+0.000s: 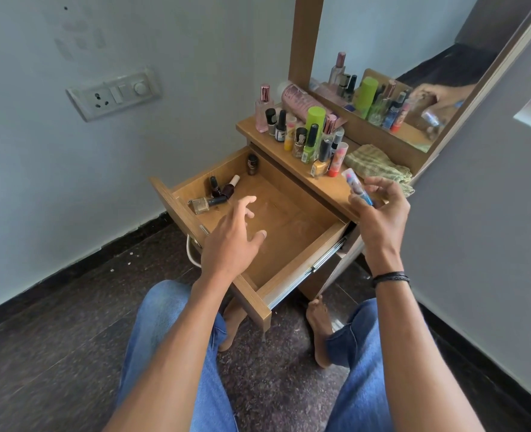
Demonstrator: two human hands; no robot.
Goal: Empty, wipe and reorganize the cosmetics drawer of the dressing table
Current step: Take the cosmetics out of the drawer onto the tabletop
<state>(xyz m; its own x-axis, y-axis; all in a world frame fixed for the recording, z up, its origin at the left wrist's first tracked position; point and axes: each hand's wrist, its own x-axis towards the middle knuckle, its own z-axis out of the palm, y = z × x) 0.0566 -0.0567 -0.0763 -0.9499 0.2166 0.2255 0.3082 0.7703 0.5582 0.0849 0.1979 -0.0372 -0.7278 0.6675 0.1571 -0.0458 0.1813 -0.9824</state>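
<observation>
Head view: emptying looks nearly done. The open drawer (292, 222) holds four bottles (217, 191) toward its left side. The right hand (382, 213) pinches a small tube (356, 185) over the tabletop (329, 185). The left hand (229, 241), fingers spread and empty, hovers near the bottles and should grasp one next.

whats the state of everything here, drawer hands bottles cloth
drawer, pulled open, few bottles left
left hand, open, above drawer
right hand, holding small tube
clear polish bottle, lying on its side
dark jar, upright, back corner
cloth, crumpled on tabletop
green can, upright, capped
</observation>
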